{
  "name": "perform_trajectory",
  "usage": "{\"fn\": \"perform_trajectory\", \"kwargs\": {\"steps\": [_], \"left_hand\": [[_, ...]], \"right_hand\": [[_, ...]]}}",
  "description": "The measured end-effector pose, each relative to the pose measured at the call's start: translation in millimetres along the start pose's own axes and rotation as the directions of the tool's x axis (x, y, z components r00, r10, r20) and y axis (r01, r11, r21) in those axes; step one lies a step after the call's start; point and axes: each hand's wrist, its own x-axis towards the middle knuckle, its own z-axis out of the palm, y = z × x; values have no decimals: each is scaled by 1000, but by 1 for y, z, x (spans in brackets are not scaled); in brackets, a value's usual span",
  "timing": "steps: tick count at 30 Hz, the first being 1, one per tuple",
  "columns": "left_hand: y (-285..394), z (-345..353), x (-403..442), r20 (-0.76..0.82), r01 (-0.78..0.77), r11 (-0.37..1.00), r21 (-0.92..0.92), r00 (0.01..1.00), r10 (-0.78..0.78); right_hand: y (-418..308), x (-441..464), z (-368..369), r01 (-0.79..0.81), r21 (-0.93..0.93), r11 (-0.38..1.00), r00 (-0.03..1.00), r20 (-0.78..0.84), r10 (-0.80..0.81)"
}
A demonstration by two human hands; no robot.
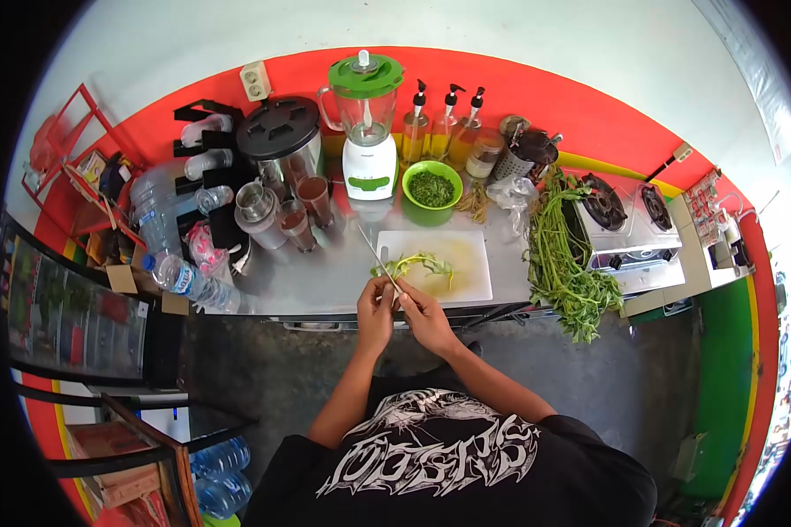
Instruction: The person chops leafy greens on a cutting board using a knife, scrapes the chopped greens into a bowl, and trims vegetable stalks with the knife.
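Working at a metal surface (pixel 325 283) before a red-and-white wall (pixel 518 88). Pinching, apparently, one end of a leafy sprig (pixel 426 258) over a white cutting board (pixel 470 274) with the left hand (pixel 376 312); gripping a knife (pixel 378 255) near its handle with the right hand (pixel 426 321). Probably trimming or stripping the stem, though unable to tell exactly behind the closed fingers. Calling next for a steady pinch and a blade kept off the fingertips. Beyond the board, a green bowl (pixel 431 214) of chopped greens (pixel 431 187); farther left, a blender (pixel 369 167); rightward, piled leafy stalks (pixel 549 233) beside a stove (pixel 637 220).
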Motion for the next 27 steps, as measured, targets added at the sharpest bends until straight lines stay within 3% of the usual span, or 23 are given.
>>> {"fn": "perform_trajectory", "kwargs": {"steps": [3,7,9,11,15,26,27], "left_hand": [[6,-3,3,-40,-38,978,203,998,47],[8,-1,4,-27,11,994,105,1000,-9],[8,2,8,-49,-6,984,177,999,15],[4,2,11,-51,-7,970,242,998,20],[-3,13,16,-86,-35,985,169,995,50],[-23,41,53,-113,-49,956,289,990,85],[-17,44,55,-52,20,943,332,999,-3]], "right_hand": [[-2,-2,3,66,-49,997,995,-66,-69],[-4,0,0,172,-189,967,978,-84,-191],[-12,-1,-3,231,-351,907,958,-84,-276],[-16,1,-7,255,-388,886,949,-76,-306],[-22,5,-18,254,-483,838,943,-68,-325],[-38,30,-63,301,-509,806,926,-46,-375],[-39,33,-68,316,-506,803,921,-42,-388]]}}
